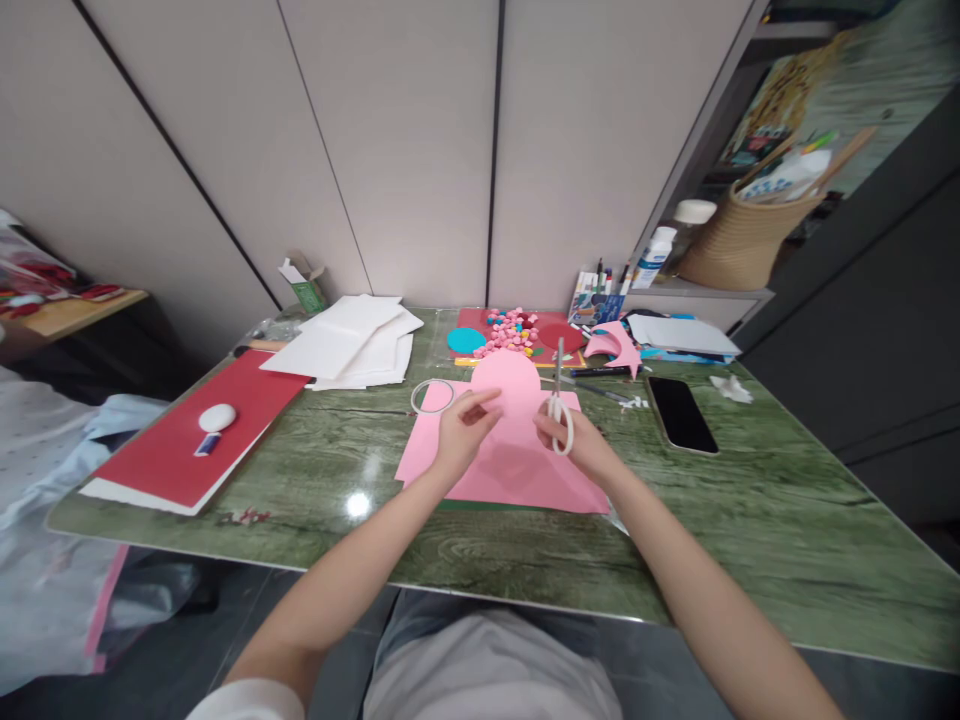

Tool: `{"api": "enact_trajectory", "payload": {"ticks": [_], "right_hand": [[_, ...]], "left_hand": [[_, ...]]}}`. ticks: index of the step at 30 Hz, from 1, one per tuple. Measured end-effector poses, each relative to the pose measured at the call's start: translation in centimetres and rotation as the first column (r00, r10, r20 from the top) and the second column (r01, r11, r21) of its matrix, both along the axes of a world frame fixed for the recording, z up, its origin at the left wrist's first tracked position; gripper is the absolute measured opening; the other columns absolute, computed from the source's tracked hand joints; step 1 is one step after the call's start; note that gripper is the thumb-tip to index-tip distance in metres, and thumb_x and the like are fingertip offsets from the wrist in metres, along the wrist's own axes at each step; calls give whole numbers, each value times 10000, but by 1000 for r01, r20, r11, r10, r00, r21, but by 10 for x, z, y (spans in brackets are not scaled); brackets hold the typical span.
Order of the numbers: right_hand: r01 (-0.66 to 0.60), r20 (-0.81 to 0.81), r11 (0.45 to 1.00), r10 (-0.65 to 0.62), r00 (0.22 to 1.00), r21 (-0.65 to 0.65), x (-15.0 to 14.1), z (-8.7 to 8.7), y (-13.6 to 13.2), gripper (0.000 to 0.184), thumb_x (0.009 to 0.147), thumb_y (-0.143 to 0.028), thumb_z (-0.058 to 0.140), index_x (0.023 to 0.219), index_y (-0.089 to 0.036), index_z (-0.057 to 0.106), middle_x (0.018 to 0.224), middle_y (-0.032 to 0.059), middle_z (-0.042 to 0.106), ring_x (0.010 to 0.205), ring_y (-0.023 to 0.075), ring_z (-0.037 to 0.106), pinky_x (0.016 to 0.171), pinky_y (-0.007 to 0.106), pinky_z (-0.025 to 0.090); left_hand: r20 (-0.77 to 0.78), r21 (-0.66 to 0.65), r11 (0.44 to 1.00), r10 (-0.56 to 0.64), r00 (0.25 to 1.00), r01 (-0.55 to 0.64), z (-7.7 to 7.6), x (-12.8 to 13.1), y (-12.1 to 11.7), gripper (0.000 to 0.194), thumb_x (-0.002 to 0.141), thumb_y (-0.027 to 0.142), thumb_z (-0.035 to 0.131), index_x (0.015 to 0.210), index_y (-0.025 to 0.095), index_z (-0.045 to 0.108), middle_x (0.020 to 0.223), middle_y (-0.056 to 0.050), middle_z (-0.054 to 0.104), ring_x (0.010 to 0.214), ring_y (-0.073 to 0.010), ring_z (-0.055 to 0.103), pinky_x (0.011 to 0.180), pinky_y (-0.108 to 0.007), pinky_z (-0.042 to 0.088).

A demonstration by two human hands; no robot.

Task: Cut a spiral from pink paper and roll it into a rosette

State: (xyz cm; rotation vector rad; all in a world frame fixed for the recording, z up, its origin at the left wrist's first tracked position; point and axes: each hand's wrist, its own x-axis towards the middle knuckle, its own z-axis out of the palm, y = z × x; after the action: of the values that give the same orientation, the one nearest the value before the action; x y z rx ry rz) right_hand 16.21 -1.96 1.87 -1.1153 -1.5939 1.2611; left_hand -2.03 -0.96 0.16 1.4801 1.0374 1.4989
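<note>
My right hand (576,440) grips a pair of scissors (560,422) by the white handles, blades pointing up and away from me. My left hand (466,432) is at the left side of a rounded pink paper piece (507,372), its fingers stretched out and apart from the thumb. Whether it touches the paper is hard to tell. Beneath both hands lie pink paper sheets (517,488), with a green edge showing under them. A white ring-shaped roll (433,397) rests by the sheets' upper left corner. A curved pink paper offcut (615,346) is at the right.
Small pink, blue and yellow pieces (512,332) are heaped behind, between a blue disc (466,341) and a red disc (561,337). A phone (682,414) lies right. White sheets (341,340) and red paper (206,430) with a white oval object (217,418) are left.
</note>
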Motion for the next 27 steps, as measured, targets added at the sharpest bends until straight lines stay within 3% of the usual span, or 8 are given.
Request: {"api": "enact_trajectory", "payload": {"ticks": [4,9,17,27], "right_hand": [[-128,188,991,119,975,37,8,5,0,410,807,-458,427,521,-164,432,482,-30,444,474,82,394,519,226,317],[-208,353,977,176,919,55,12,4,-1,440,841,-467,355,535,-165,448,511,-17,479,509,100,436,552,233,336],[-182,438,978,118,891,105,8,3,-4,448,844,-479,341,533,-166,424,511,-22,467,510,99,428,546,230,317],[-210,437,973,147,888,100,14,6,-3,431,848,-449,361,533,-165,439,513,-17,458,514,103,427,552,242,319]], "left_hand": [[25,28,988,148,989,-149,5,-9,6,285,669,308,635,936,208,632,954,-60,598,803,-142,536,663,-252,427],[54,69,961,265,963,-269,10,-16,11,338,664,301,631,985,205,587,1022,-62,569,816,-131,530,664,-237,416],[-44,180,951,261,964,-250,10,-12,6,282,678,228,625,956,198,590,934,-44,541,708,-91,478,592,-199,406],[-46,206,955,226,973,-213,7,-12,7,306,677,208,625,980,197,585,941,-49,536,775,-105,499,589,-194,424]]}}
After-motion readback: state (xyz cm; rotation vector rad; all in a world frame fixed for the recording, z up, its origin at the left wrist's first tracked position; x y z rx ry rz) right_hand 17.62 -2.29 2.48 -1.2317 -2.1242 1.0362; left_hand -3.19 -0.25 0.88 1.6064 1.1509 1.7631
